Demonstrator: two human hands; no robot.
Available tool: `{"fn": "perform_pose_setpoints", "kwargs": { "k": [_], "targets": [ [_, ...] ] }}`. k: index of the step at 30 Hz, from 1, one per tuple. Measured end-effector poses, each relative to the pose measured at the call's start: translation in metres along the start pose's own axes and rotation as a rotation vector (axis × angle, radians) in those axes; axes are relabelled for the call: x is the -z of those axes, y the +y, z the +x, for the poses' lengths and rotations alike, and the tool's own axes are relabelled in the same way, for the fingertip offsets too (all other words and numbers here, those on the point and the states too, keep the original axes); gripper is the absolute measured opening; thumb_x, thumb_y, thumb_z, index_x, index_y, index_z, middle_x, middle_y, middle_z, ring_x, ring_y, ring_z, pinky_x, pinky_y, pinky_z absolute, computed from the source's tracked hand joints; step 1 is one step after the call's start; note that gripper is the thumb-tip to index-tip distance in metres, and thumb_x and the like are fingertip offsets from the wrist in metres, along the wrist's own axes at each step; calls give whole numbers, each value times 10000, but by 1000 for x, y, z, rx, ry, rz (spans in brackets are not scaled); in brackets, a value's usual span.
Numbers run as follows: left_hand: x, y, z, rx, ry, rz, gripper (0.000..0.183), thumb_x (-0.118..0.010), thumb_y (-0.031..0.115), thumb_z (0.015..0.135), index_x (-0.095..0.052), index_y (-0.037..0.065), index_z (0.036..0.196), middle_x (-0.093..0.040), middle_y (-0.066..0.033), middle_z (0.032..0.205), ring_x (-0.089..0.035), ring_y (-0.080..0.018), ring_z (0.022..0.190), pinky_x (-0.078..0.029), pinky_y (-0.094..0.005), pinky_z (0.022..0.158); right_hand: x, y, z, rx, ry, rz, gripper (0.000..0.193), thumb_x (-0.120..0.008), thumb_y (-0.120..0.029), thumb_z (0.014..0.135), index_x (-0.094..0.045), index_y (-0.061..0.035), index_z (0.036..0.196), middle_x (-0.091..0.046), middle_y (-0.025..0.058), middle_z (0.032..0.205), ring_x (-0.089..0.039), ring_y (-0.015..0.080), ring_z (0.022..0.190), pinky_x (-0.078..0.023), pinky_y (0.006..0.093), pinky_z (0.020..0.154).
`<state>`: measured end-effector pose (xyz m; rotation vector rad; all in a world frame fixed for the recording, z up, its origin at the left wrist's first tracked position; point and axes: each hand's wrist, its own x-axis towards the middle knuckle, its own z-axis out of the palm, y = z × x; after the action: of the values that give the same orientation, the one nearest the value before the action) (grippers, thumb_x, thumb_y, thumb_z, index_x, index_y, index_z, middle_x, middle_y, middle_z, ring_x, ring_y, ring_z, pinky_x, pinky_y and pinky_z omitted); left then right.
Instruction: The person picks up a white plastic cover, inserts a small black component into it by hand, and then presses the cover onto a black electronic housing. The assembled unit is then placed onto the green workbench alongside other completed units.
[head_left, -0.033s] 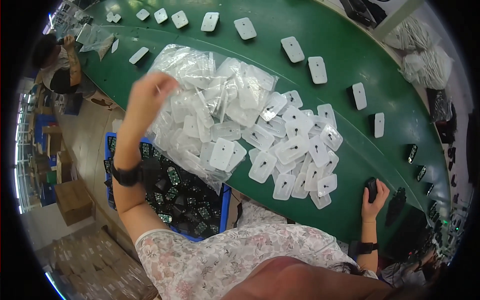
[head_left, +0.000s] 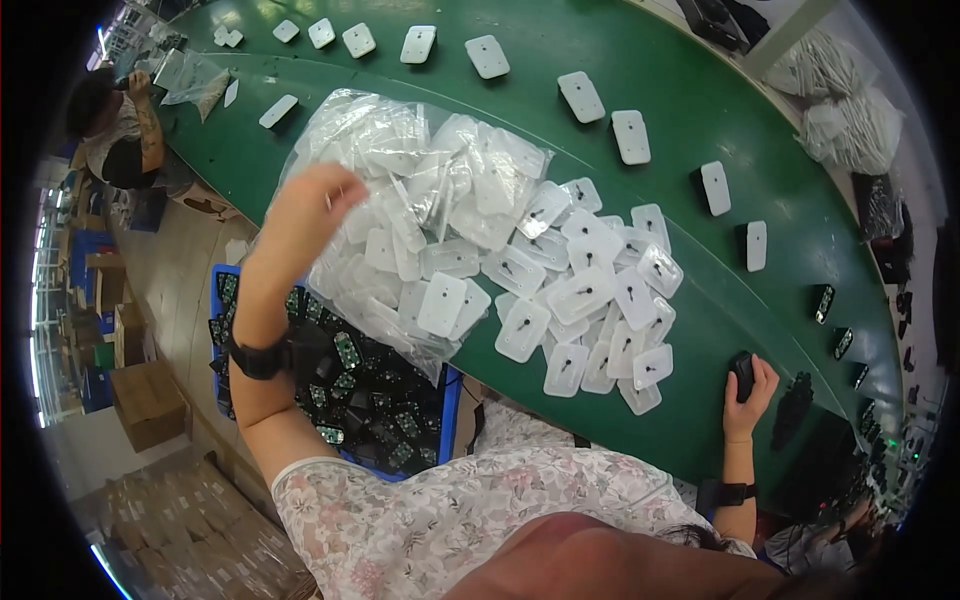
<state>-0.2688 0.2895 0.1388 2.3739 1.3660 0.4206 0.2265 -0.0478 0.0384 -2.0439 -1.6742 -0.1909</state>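
My left hand (head_left: 318, 205) is raised over the left side of a clear plastic bag (head_left: 345, 130). Its fingers are curled together, and whatever they may pinch is too small to make out. White translucent rounded plastic covers fill the bag. More loose covers (head_left: 583, 292), several with a dark keyhole-shaped slot, lie heaped to its right. At the right edge of the table, my right hand (head_left: 755, 388) is closed around a small black plastic housing (head_left: 742, 377).
White-topped black units (head_left: 631, 138) stand in a curved row along the green table (head_left: 690, 300). Below the left edge, a blue crate (head_left: 450, 420) holds black parts with green circuit boards (head_left: 346, 350). Another person (head_left: 125, 130) sits at the far left. Bundled white cables (head_left: 850, 125) lie far right.
My left hand has shifted slightly toward me and to the right above the bag. My right hand stays around the black housing.
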Motion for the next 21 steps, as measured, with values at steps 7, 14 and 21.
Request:
{"fn": "perform_pose_setpoints", "kwargs": {
  "k": [7, 14, 21],
  "targets": [
    [-46, 33, -43, -9, 168, 307, 135, -615, 169, 813, -642, 43, 854, -596, -126, 809, -568, -327, 831, -446, -390, 713, 4, -5, 4, 1, 45, 19, 415, -672, -39, 766, -545, -3, 1160, -527, 169, 1065, -516, 325, 979, -426, 378, 861],
    [-93, 11, -8, 234, 318, 471, 286, -671, 301, 798, -644, 24, 864, -622, -150, 830, -581, -329, 831, -455, -409, 703, 5, -4, 5, 31, 106, 39, 413, -707, -102, 743, -561, -3, 1116, -550, 152, 1042, -519, 327, 961, -430, 390, 833],
    [-76, -52, -11, 282, 429, 97, 249, -706, 233, 747, -624, 8, 815, -645, -148, 765, -625, -293, 731, -474, -387, 659, 0, 1, 6, 60, 135, 186, 406, -707, -204, 744, -580, -39, 1093, -556, 135, 998, -513, 326, 950, -419, 410, 843]
  ]
}}
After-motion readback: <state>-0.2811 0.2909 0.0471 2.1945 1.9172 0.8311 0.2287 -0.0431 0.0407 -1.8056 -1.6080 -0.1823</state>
